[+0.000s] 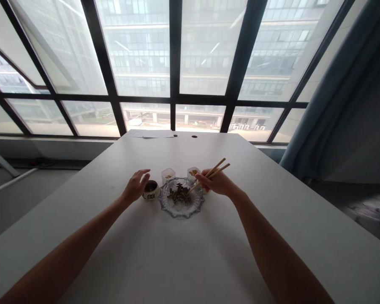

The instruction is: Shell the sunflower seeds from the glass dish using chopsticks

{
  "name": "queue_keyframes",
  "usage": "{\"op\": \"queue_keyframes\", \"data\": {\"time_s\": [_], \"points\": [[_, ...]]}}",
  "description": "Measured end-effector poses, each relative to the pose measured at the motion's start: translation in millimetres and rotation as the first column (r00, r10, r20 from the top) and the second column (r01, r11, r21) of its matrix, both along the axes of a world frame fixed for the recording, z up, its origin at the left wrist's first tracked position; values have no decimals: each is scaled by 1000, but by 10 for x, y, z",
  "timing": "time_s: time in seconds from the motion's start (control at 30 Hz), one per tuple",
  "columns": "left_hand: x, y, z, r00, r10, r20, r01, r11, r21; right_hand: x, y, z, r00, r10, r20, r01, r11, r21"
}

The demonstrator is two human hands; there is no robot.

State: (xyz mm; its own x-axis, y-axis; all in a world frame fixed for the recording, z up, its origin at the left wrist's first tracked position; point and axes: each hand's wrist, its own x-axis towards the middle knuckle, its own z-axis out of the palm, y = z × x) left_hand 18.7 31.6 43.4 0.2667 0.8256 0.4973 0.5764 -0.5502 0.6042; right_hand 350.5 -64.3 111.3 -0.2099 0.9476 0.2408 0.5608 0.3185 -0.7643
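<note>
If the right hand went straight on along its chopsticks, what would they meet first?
Most likely the dark pieces in the clear dish: the chopsticks in the right hand slant down toward them, though depth leaves contact unclear.

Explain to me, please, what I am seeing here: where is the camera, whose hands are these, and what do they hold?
There is no robot here, only a person's bare hands. One camera, worn on the head, looks forward and down. The right hand holds chopsticks, pointing into a clear, scallop-edged dish of small dark pieces. The left hand is beside a small bowl; whether they touch is hard to tell. Behind the dish stand two little containers. Everything rests on a white table before large windows.
</note>
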Motion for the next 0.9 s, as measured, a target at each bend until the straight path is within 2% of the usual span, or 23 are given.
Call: {"op": "queue_keyframes", "data": {"time_s": [0.1,0.2,0.3,0.37,0.5,0.57,0.63,0.8,0.9], "points": [[-77,-72,-207,995,-2,103,16,991,-131,-32,16,-83,999,5,44,-5,1000,-9],[-80,-153,-318,982,-81,169,122,961,-247,-14,21,-133,999,9,38,-9,1000,0],[-75,-208,-339,976,-142,165,181,951,-250,21,28,-139,999,-21,-45,21,1000,-18],[-74,-228,-328,982,-147,121,171,959,-226,47,42,-125,982,-120,-145,113,992,-55],[-64,-248,-303,987,-142,71,155,961,-229,114,96,-118,856,-345,-386,307,938,-158],[-57,-255,-297,988,-139,70,151,961,-231,147,126,-135,780,-398,-482,338,917,-211],[-49,-261,-293,988,-138,72,151,962,-229,168,147,-149,743,-409,-531,336,913,-233],[-32,-273,-284,986,-145,86,161,962,-220,98,104,-93,783,-374,-496,339,926,-165],[-25,-280,-272,984,-152,93,169,960,-223,-77,-16,-32,824,-388,-413,424,906,-7]]}}
